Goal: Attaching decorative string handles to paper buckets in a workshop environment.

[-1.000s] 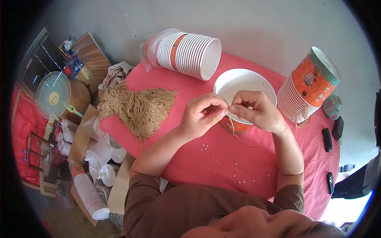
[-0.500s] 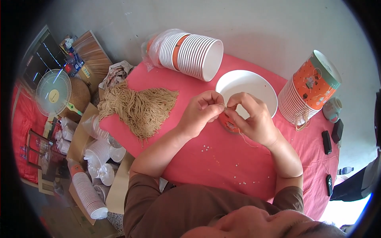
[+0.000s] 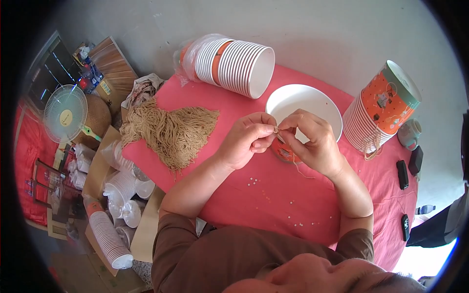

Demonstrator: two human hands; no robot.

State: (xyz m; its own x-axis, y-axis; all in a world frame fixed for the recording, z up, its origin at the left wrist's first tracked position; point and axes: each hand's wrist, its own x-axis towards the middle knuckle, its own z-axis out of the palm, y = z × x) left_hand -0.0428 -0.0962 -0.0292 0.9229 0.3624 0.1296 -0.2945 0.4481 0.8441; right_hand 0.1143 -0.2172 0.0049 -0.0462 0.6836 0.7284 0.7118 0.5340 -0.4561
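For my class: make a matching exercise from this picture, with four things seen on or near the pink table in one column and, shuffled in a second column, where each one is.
Things:
1. pile of tan string
2. stack of cups lying on its side
3. orange paper cup
4. electric fan

Places:
A. under the right hand, beside the left hand
B. on the floor, left of the table
C. far edge of the table, open end toward the white bowl
D. left part of the table

Pairs: 1-D, 2-C, 3-A, 4-B
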